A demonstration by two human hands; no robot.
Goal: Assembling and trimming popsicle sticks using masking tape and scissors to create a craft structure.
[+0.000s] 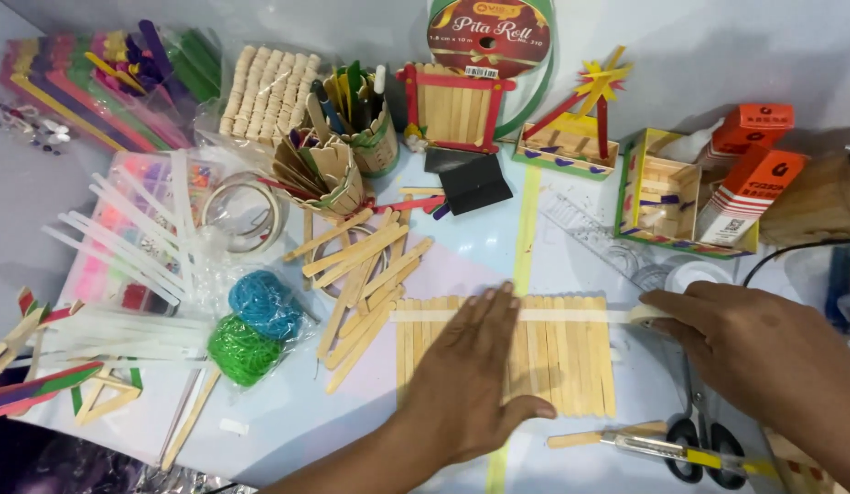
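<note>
A row of plain wooden craft sticks (526, 352) lies side by side at lower centre of the bench (288, 421), a tape strip (498, 316) across its top. The left hand (471, 375) presses flat and open on the sticks. The right hand (763, 352) grips a tape roll (646, 314) at their right edge. Two orange boxes (750, 174) stand upper right; a round red-labelled ribbon spool (489, 37) sits top centre.

A pale glossy worktop (571, 265) fills the view. At twelve o'clock a plain light grey wall (699, 46) rises behind it. Soft light gleams off the surface.
</note>
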